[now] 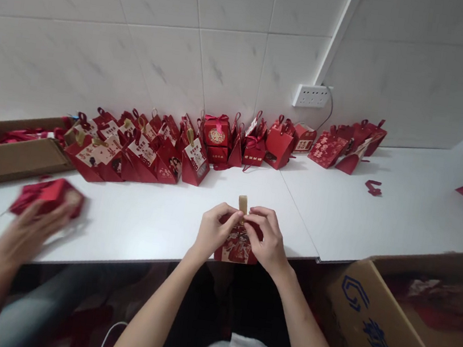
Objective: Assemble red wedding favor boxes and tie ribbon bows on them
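Around gold ribbon (243,203), both hands' fingers (234,217) closed.

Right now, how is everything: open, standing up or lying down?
Left hand: pinching the gold ribbon
Right hand: fingers at the ribbon
Gold ribbon: sticking up
Red box under the hands: partly hidden
Red boxes by the wall: mostly standing
Red strip: lying loose
Left cardboard box: open
Right cardboard box: open
Far-left red box: touched by another person's hand
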Motion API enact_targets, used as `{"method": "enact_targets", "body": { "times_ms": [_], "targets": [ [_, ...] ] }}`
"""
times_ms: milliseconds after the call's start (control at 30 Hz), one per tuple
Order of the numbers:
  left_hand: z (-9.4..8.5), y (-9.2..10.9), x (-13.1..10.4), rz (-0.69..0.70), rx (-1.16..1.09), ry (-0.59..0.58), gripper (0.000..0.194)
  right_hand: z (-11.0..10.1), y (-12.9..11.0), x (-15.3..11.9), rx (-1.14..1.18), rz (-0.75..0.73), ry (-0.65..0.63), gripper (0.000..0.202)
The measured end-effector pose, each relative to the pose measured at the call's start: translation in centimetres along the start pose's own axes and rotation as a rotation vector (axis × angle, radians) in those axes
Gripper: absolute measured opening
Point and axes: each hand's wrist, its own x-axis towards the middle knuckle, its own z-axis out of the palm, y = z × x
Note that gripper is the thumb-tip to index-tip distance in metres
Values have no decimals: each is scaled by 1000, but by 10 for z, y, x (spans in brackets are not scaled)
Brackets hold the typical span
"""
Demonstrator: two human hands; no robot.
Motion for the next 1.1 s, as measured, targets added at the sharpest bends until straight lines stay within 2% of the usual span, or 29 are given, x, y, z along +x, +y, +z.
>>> {"method": "enact_targets", "body": {
  "times_ms": [133,367,767,900,1100],
  "targets": [
    [3,-2,-2,2,-3,46,19,-1,-4,1,-66,-60,-50,20],
    [5,-2,-5,16,34,66,21,0,-1,0,-111,-114,-54,25],
    [5,-4,-5,9,32,54,21,0,2,-3,-214,-163,-76,23],
    [6,-4,-5,3,29,56,21,0,-1,-1,-180,-139,-81,20],
    [6,-4,-6,-6,23,72,21,3,-4,-4,-155,-104,2,18]
  ]
}}
